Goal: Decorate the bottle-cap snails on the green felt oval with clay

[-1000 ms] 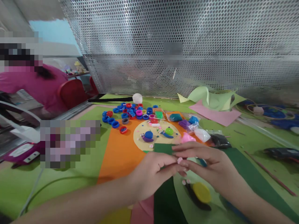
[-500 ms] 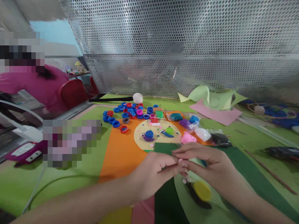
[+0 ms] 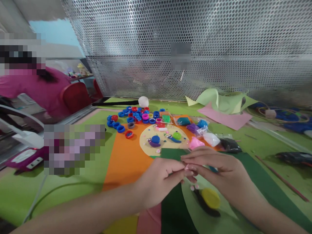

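My left hand and my right hand meet fingertip to fingertip over the dark green sheet. Both pinch a tiny lump of pink clay, mostly covered by the fingers. Just below them lies a snail figure with a yellow round shell, a dark clay body and two pale pink balls at its head end. It rests on a light green paper shape. Beyond the hands, a cream paper circle on orange paper bears several small snail figures with coloured shells.
Behind the circle are several bottle caps. Bagged clay, including pink, white and black, lies right of it. A brown stick, a black tool and a purple power strip flank the work. A person in pink sits at left.
The fingertips have shifted slightly around the pink clay, and my right hand has risen a little. The snail figures and other things lie as before.
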A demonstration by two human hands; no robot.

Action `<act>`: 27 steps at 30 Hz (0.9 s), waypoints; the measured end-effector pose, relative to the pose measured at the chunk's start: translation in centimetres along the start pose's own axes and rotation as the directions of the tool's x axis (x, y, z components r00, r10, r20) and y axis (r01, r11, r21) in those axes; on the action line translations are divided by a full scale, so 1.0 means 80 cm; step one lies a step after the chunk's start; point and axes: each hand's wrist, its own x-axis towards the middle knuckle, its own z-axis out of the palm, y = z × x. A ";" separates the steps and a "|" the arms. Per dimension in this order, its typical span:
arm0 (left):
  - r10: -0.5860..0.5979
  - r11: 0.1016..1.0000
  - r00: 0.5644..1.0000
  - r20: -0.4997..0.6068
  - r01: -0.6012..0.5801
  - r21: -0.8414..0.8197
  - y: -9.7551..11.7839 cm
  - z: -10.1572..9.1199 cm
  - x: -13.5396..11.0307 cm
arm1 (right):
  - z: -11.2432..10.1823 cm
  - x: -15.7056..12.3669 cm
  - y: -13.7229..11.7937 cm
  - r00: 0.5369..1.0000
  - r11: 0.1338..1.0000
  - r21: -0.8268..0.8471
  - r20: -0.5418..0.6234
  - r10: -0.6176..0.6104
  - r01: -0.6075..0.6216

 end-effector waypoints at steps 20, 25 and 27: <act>-0.008 0.987 1.000 -0.026 0.004 -0.163 0.000 0.004 0.000 | -0.005 -0.001 -0.003 0.999 0.998 -0.060 -0.040 0.028 -0.030; -0.030 0.993 1.000 0.000 0.030 -0.110 0.000 0.003 0.000 | 0.000 -0.001 -0.005 0.997 0.995 -0.064 -0.016 -0.073 0.072; -0.023 0.995 1.000 -0.014 0.022 -0.097 0.000 0.003 0.000 | -0.003 0.000 -0.003 0.998 0.997 -0.068 -0.062 -0.032 0.028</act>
